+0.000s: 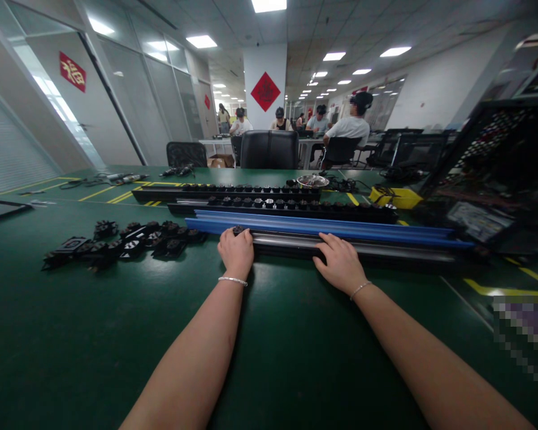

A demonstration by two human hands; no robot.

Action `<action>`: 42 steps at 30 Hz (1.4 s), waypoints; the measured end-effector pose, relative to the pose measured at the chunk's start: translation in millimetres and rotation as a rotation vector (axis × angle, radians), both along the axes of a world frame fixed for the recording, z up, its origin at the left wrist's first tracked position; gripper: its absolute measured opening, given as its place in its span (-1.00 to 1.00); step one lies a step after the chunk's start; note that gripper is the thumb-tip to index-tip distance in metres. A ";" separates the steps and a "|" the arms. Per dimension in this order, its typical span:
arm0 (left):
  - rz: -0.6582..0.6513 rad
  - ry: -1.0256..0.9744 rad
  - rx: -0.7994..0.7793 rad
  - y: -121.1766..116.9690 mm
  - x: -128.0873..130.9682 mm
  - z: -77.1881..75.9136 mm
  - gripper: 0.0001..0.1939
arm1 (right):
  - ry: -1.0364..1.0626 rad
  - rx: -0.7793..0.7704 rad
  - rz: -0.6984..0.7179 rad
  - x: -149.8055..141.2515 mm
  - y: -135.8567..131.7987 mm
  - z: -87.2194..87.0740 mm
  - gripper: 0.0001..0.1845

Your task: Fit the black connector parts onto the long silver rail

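Note:
A long black rail [385,251] with a shiny metal strip along its top lies crosswise on the green table. At its left end, my left hand [236,254] is closed around a small black part [238,230], which shows just above the fingers. Farther right, my right hand [341,260] grips the rail, its fingers over the top and its thumb on the near side. Directly behind runs a blue rail [296,224]. To the left of my left hand lies a loose pile of small black parts [134,242]; some carry white markings.
Two more black rails bearing rows of small parts, one nearer [327,206] and one farther [197,193], lie behind the blue rail. Beyond are a metal dish [312,181], a yellow tray [397,197] and cables. A dark rack [497,173] stands at right. Several people sit in the background.

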State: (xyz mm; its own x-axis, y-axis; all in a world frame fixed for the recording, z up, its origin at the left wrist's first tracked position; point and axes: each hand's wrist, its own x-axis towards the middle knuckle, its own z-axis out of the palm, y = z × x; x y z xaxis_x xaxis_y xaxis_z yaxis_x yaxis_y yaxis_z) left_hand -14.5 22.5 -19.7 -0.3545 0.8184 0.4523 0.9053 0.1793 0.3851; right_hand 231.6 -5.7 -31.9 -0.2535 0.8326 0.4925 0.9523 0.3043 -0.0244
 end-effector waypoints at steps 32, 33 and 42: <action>0.090 -0.071 -0.035 6.8 -30.6 7.3 -0.55 | -0.008 -0.021 -0.001 1.4 0.4 1.7 -0.67; 0.100 -0.093 -0.038 6.6 -31.8 8.4 -0.55 | -0.009 -0.022 0.000 1.6 0.5 1.6 -0.67; 0.191 -0.360 -0.105 15.2 -48.9 8.5 -0.51 | -0.018 -0.007 0.010 0.9 0.3 0.1 -0.66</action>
